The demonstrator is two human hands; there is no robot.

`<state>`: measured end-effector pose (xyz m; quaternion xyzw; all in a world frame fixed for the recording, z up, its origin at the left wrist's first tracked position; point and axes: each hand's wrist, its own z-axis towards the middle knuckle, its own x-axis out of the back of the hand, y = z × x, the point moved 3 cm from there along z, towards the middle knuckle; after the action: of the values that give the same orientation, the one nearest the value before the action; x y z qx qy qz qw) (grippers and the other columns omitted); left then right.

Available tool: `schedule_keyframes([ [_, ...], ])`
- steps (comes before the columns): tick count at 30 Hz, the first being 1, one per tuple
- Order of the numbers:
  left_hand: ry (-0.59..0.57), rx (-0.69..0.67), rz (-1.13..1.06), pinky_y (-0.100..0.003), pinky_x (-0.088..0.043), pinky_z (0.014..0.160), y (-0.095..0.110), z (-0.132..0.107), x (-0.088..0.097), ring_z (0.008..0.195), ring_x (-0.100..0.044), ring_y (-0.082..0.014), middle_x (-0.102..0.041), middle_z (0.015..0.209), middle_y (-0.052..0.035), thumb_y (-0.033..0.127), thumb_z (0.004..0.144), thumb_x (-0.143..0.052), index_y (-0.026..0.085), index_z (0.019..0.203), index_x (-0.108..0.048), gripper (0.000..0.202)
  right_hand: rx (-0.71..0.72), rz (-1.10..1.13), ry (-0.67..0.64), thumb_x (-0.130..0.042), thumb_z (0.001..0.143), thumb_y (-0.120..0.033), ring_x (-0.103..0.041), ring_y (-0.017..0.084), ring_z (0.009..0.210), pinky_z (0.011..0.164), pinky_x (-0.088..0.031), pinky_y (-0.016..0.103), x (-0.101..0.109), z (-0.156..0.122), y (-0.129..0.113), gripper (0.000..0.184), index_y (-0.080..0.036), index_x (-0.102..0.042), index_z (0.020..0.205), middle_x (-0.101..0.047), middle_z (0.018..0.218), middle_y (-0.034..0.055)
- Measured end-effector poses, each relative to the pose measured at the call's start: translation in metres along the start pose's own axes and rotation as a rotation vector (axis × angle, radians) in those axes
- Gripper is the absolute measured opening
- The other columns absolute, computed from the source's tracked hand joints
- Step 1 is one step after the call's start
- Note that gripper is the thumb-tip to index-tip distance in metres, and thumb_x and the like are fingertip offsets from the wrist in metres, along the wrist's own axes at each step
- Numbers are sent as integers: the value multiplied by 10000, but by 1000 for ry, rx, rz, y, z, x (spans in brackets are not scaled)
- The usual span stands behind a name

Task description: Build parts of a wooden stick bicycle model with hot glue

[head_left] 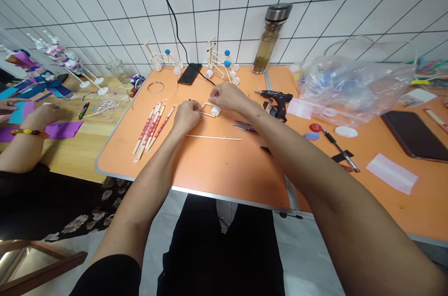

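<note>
My left hand [188, 116] is closed, its fingertips pinching the left side of a small frame of wooden sticks [209, 115]. A white round piece [216, 110] sits at the right side of this frame. My right hand [227, 96] is closed in a pinch just above the white piece; what its fingertips hold, if anything, is hidden. Nearer to me a bare thin stick [213, 137] lies on the orange table [224, 170]. Several paper-wrapped chopsticks [150, 130] lie left of my left hand. Scissors [243, 126] lie partly under my right forearm.
A black glue gun [276, 102] lies right of my right hand. Stick models with blue balls [222, 62], a phone [189, 74] and a tea bottle [270, 39] line the wall. A plastic bag [350, 86] is right. Another person's hand [40, 116] works at left.
</note>
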<state>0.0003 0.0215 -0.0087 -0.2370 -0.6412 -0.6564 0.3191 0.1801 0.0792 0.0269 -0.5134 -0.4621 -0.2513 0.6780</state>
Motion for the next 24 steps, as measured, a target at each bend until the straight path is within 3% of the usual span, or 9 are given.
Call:
schedule_keyframes([
  [6, -36, -8, 36, -356, -562, 900, 3, -3, -6, 982, -760, -258, -867, 978, -66, 100, 839, -651, 234, 879, -807, 210, -47, -148, -203, -787, 982, -243, -788, 330, 1115, 878, -551, 370, -9, 17, -17, 237, -141, -886, 1172, -867, 1212, 192],
  [10, -30, -23, 50, -372, -567, 932, 4, -5, -8, 997, -750, -265, -867, 987, -69, 132, 844, -680, 244, 858, -811, 173, -53, -180, -227, -818, 946, -209, -786, 362, 1137, 920, -549, 396, -11, 17, -22, 240, -129, -886, 1162, -862, 1203, 211],
  [14, -35, -6, 58, -381, -558, 937, 6, -7, -8, 995, -742, -265, -860, 999, -65, 128, 843, -674, 245, 854, -805, 176, -23, -175, -225, -763, 950, -169, -772, 314, 1054, 834, -511, 362, -15, 17, -16, 203, -136, -878, 1115, -864, 1176, 185],
  [18, -23, 6, 36, -388, -541, 913, 10, -9, -4, 979, -738, -270, -839, 983, -68, 120, 847, -662, 237, 824, -776, 165, 6, -79, -92, -704, 970, -162, -727, 244, 933, 732, -442, 333, -15, 10, -1, 176, -156, -854, 1062, -861, 1100, 123],
  [24, 104, -34, -73, -375, -523, 859, 11, -6, 0, 921, -706, -255, -792, 928, -56, 76, 812, -669, 232, 847, -722, 168, 24, 110, 242, -681, 959, -200, -672, 223, 869, 749, -417, 332, 0, -12, 18, 116, -175, -792, 938, -814, 959, 68],
])
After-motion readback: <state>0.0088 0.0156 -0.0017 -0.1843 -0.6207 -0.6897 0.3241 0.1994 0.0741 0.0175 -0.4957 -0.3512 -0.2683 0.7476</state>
